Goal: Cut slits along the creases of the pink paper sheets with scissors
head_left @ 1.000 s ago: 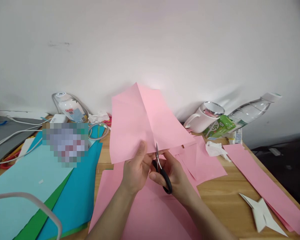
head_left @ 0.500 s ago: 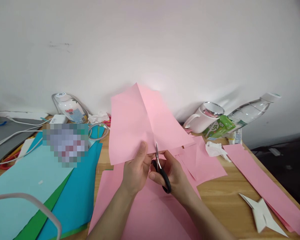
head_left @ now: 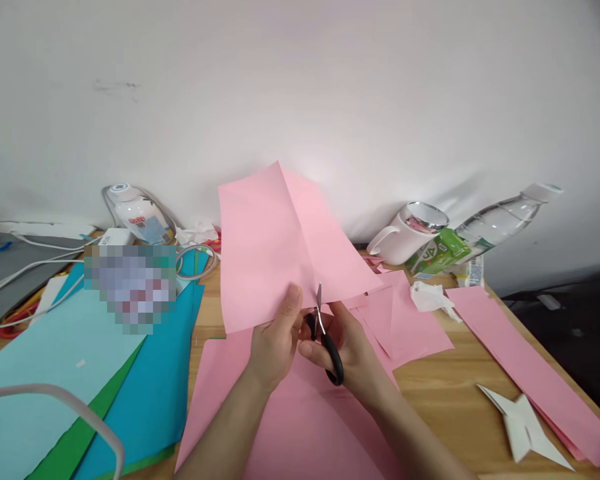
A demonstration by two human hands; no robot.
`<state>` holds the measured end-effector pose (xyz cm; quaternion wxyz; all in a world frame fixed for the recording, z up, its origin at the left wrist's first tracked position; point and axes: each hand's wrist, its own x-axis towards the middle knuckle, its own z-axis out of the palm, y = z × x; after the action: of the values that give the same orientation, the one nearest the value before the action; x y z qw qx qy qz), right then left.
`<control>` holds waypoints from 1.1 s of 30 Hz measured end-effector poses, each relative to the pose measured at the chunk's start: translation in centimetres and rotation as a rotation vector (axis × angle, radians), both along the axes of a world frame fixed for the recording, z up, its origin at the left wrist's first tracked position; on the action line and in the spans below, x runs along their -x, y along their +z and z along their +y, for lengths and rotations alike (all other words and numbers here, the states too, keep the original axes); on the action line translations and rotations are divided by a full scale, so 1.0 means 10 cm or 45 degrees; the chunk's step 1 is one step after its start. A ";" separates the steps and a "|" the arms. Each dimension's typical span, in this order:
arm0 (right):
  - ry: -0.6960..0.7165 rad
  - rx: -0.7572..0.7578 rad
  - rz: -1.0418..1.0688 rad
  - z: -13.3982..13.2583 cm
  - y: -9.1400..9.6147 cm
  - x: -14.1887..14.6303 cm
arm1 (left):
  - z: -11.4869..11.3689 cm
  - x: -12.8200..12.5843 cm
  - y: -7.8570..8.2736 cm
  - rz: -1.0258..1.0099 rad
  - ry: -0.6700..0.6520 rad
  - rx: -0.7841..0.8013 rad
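Note:
A creased pink paper sheet (head_left: 273,247) stands upright above the wooden table (head_left: 445,393). My left hand (head_left: 275,343) pinches its lower edge between thumb and fingers. My right hand (head_left: 353,350) is closed through the black handles of a pair of scissors (head_left: 325,333). The scissor blades point up and meet the sheet's lower edge at the centre crease. More pink paper (head_left: 290,427) lies flat under both forearms.
Blue and green sheets (head_left: 55,373) lie at the left beside white cables (head_left: 25,273) and a small white bottle (head_left: 137,217). At the right are a tipped white mug (head_left: 410,233), a plastic water bottle (head_left: 500,223), pink strips (head_left: 525,367) and a folded white paper star (head_left: 523,427).
The sheet and both hands have shifted slightly right and up. The scissor tips sit a little higher at the crease.

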<state>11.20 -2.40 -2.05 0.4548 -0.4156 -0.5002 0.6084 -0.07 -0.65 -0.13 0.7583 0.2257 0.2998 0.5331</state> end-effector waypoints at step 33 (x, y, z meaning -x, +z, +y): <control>-0.069 0.095 0.003 0.02 0.00 0.05 | 0.02 -0.03 0.01 0.043 0.129 -0.114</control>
<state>10.73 -2.25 -2.02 0.4558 -0.4450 -0.4653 0.6146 0.26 -0.47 -0.04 0.7142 0.2529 0.2996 0.5798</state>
